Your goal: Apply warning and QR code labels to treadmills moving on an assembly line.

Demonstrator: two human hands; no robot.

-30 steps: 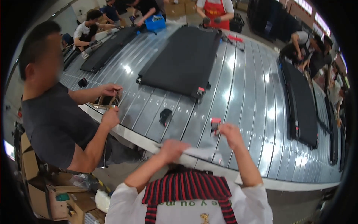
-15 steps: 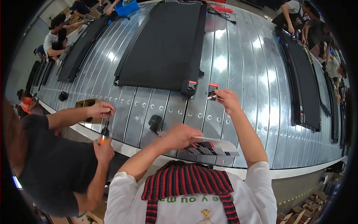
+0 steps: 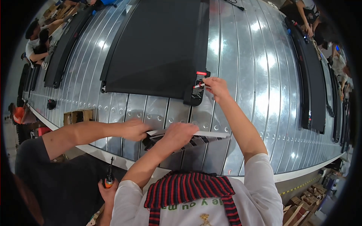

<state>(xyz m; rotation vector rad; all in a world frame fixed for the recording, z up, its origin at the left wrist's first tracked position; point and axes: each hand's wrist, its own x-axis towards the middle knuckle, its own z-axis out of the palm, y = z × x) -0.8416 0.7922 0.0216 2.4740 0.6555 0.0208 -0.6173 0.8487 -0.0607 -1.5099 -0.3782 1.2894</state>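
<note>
My right hand [image 3: 218,89] pinches the edge of a black warning label [image 3: 200,80] with a red top band. That label lies over the near right corner of a black treadmill deck [image 3: 154,52]; whether it is stuck down I cannot tell. In my left hand [image 3: 180,135] is a white label sheet [image 3: 213,134], gripped at its upper edge and seen nearly edge-on. Dark printed labels show on its underside. My left forearm hides part of the sheet.
On my left a co-worker's hand [image 3: 135,130] reaches close to the sheet, and their other hand holds an orange and black screwdriver [image 3: 109,179]. More treadmill decks [image 3: 307,83] lie along the metal slatted table [image 3: 249,94]. A cardboard box [image 3: 78,116] stands at the left edge.
My right hand has carried the label left onto the deck's corner. The sheet in my left hand has risen and tilted edge-on. The co-worker's hand moved right, and the screwdriver dropped lower.
</note>
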